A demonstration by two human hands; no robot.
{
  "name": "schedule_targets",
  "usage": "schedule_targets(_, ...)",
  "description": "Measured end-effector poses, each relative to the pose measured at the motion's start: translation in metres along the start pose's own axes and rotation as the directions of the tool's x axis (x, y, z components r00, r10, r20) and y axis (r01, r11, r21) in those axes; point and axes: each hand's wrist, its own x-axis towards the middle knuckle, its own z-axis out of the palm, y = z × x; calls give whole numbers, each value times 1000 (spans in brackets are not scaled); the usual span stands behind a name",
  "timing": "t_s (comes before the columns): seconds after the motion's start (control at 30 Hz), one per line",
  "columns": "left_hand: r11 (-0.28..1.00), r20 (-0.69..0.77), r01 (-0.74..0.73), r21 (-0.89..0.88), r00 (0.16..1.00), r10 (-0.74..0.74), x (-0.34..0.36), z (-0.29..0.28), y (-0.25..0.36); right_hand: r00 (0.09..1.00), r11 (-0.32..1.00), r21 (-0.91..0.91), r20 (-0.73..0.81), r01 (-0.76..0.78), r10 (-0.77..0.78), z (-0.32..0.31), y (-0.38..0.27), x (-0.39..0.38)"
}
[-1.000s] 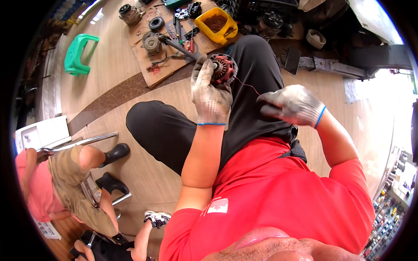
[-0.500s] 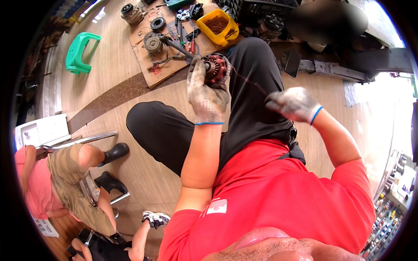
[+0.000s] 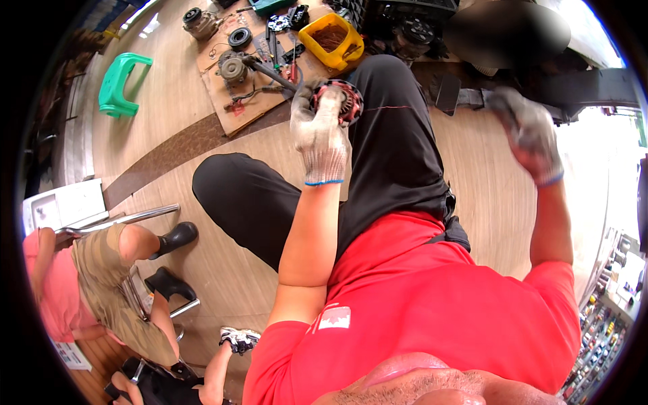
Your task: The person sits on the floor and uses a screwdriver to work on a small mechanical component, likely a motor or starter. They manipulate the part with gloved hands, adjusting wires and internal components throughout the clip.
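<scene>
Left hand: fingers pinch the rotor, which sits between thumb and curled fingers. Wire: runs right from these fingers, across the knee. Right hand: well right of the left fingers, blurred — cannot tell whether its fingers are spread or pinching.

Counting 2 gloved hands, 1 red-wound round part. Far side has 1 yellow container; left has 1 green stool, 2 black boots.

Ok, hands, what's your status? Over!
Left hand: gripping round red part. Right hand: out wide, blurred, grip unclear. Thin red wire: across dark trouser leg.
</scene>
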Motion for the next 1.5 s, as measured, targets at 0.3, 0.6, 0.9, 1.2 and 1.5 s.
schedule_targets(0.3, 964, -90, 14, -266, 995, -39, 1, 5, -9, 901, 953, 301, 406, 25, -152, 40, -56, -104)
schedule_targets(0.6, 931, -120, 68, -359, 986, -118, 3, 13, 6, 893, 929, 366, 436, -62, -111, 69, -55, -127)
schedule_targets(0.9, 957, 333, 249, 147, 899, -285, 2, -6, 13, 905, 909, 81, 161, -409, 394, 77, 83, -145)
schedule_targets(1.2, 767, 156, -336, 547, 941, 300, -2, 3, -15, 985, 960, 221, -6, -170, 175, 2, -14, -99)
schedule_targets(1.5, 934, 286, 349, 77, 889, -356, 18, -13, 7, 959, 961, -6, -61, -277, 276, 15, 49, -133)
